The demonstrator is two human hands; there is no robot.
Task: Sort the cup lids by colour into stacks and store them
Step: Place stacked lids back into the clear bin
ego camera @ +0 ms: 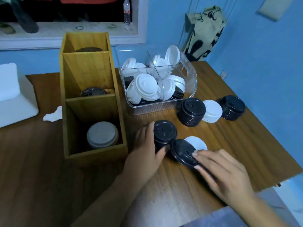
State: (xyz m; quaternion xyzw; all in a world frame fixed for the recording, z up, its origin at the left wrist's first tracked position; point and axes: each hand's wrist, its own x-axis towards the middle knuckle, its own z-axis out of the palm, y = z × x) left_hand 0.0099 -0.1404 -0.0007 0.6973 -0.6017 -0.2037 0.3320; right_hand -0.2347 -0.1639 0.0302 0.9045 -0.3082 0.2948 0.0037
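My left hand (147,145) grips a short stack of black lids (164,132) on the wooden table, fingers and thumb curled round its side. My right hand (219,171) holds a tilted black lid (182,151) by its near edge, just right of that stack. A white lid (197,142) lies flat behind the tilted one. Farther back stand two black stacks (191,112) (232,109) with a white stack (212,111) between them. A clear bin (190,74) holds several mixed white and black lids.
A tall wooden organiser (91,99) with three compartments stands left of my hands; its near one holds white lids (102,134), the middle one black lids (93,92). A crumpled tissue (52,115) and a white foam block (14,95) lie at the left. The table edge (278,177) runs close on the right.
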